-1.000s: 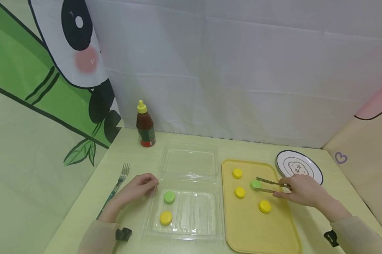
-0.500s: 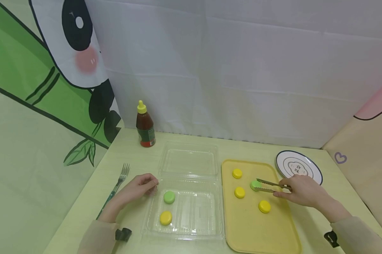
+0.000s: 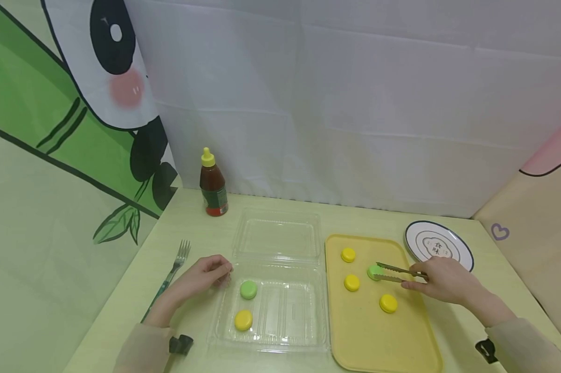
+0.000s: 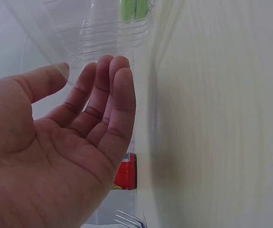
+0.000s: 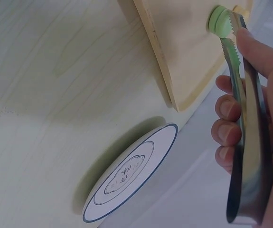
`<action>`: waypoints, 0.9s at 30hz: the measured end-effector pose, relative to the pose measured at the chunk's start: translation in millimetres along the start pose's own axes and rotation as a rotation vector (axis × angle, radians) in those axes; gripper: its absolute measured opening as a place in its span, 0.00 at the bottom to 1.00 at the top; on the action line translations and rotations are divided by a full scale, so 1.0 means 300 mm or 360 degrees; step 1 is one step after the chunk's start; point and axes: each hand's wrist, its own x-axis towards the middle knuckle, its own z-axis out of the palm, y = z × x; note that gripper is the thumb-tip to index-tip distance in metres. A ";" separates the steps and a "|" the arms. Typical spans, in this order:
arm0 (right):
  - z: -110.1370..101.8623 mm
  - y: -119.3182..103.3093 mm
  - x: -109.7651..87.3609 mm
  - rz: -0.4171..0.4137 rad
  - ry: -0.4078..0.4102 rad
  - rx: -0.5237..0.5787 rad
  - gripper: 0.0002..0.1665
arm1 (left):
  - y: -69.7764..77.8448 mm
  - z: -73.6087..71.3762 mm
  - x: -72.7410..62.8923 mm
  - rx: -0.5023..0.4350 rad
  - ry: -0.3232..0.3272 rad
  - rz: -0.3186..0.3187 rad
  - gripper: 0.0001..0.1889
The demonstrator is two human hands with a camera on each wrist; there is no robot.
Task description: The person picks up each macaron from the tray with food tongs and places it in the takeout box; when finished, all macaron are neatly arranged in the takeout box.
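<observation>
The right hand [image 3: 448,280] is wrapped round the metal tongs [image 5: 257,156], whose tips are set about the green macaron [image 3: 371,271] on the yellow tray [image 3: 383,342], toward its far right corner. Over the last second almost nothing is altered; the macaron is judged not yet lifted. Whether it is squeezed cannot be told. The left hand [image 3: 201,277] is held relaxed at the clear container's [image 3: 299,311] left edge; contact is unclear. The plate [image 3: 423,239] is partly hidden.
</observation>
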 end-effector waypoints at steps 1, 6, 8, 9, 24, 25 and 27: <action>0.000 0.000 0.000 -0.0002 -0.0001 0.0004 0.21 | -0.001 0.000 0.000 0.0001 0.0001 0.0000 0.14; 0.000 0.001 0.000 -0.0001 -0.0008 0.0008 0.21 | 0.000 0.001 0.000 0.0015 0.0004 0.0000 0.14; 0.000 0.001 0.000 -0.0003 -0.0010 0.0005 0.21 | 0.000 0.000 0.001 0.0021 0.0007 0.0002 0.14; 0.000 0.001 0.000 -0.0005 -0.0008 0.0002 0.21 | 0.000 0.000 0.001 0.0023 0.0007 0.0002 0.14; -0.014 -0.001 0.002 -0.0054 0.0052 -0.0017 0.19 | -0.003 0.001 0.001 0.0011 0.0002 0.0009 0.14; -0.015 -0.001 0.003 -0.0058 0.0050 -0.0017 0.20 | -0.002 0.001 0.002 0.0014 0.0004 0.0005 0.14; -0.019 -0.003 0.007 -0.0061 0.0045 -0.0020 0.20 | -0.001 0.001 0.001 0.0020 0.0005 0.0002 0.14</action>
